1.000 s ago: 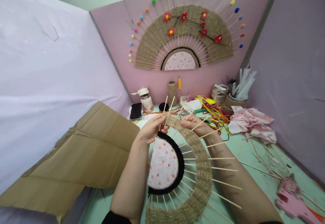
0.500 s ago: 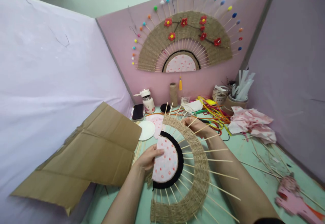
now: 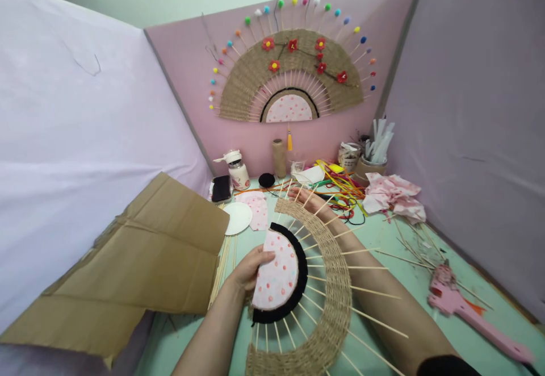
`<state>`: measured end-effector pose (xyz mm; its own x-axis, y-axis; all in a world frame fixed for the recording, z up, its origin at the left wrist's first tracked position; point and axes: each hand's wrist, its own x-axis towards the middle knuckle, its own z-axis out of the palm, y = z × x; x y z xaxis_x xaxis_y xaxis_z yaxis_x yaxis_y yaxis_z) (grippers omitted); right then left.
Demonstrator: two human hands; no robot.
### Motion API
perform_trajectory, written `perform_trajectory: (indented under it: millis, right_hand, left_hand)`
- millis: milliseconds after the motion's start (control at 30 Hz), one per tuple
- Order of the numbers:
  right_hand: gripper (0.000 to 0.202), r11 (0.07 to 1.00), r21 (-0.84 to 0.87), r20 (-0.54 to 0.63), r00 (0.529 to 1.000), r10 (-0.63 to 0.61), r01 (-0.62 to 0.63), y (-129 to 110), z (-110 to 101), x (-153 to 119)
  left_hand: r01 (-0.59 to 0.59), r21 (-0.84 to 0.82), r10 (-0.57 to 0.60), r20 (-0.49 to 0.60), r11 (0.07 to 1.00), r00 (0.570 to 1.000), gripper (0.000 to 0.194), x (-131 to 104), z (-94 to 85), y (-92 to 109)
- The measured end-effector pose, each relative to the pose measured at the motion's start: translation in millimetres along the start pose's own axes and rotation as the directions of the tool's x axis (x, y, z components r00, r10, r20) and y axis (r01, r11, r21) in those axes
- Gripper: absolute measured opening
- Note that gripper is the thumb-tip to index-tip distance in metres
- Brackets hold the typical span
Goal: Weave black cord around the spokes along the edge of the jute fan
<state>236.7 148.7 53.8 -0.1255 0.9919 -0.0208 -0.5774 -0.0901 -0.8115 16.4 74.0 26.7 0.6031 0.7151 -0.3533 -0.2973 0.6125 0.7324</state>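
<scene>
My left hand [image 3: 250, 268] holds a half-round woven fan [image 3: 336, 285] by its straight inner edge. The thumb lies on the pink dotted half-disc [image 3: 276, 268], and the fingers go behind it. A black rim [image 3: 301, 265] borders the half-disc. Thin wooden sticks [image 3: 317, 265] radiate from there through the woven straw band and stick out past it. My right hand [image 3: 309, 199] is behind the band's upper end, its visible fingers stretched out by the stick tips. Part of this hand is hidden, and I cannot tell whether it touches the fan.
A larger finished fan [image 3: 293, 58] with red flowers and coloured balls hangs on the pink wall. Brown cardboard [image 3: 170, 251] stands at the left, beside a white disc [image 3: 238, 218]. Coloured cords [image 3: 336, 186] and crumpled cloth [image 3: 394, 194] lie behind; a pink glue gun [image 3: 460, 302] is at right.
My right hand has slid left along the fan's upper end, its fingers straighter now. The left hand keeps its hold. The surroundings have shifted left in view.
</scene>
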Motion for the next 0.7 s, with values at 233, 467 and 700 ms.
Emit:
perform_trajectory:
  millis: [233, 467, 700]
  right_hand:
    - [0.054, 0.994, 0.109, 0.061, 0.998, 0.012, -0.019, 12.9, 17.8, -0.4]
    - [0.049, 0.983, 0.135, 0.133, 0.985, 0.107, -0.125, 8.6, 17.0, -19.5]
    - [0.030, 0.967, 0.115, -0.105, 0.965, 0.241, -0.229, 14.2, -18.7, -43.9]
  left_hand:
    - [-0.003, -0.010, 0.003, -0.004, 1.000, 1.000, 0.031, -1.9, 0.8, -4.5]
    - [-0.011, 0.009, 0.011, 0.004, 1.000, 1.000, 0.029, -0.6, 1.0, -4.3]
    - [-0.051, 0.024, 0.055, -0.224, 0.998, 0.973, 0.023, 1.2, 0.0, 8.4]
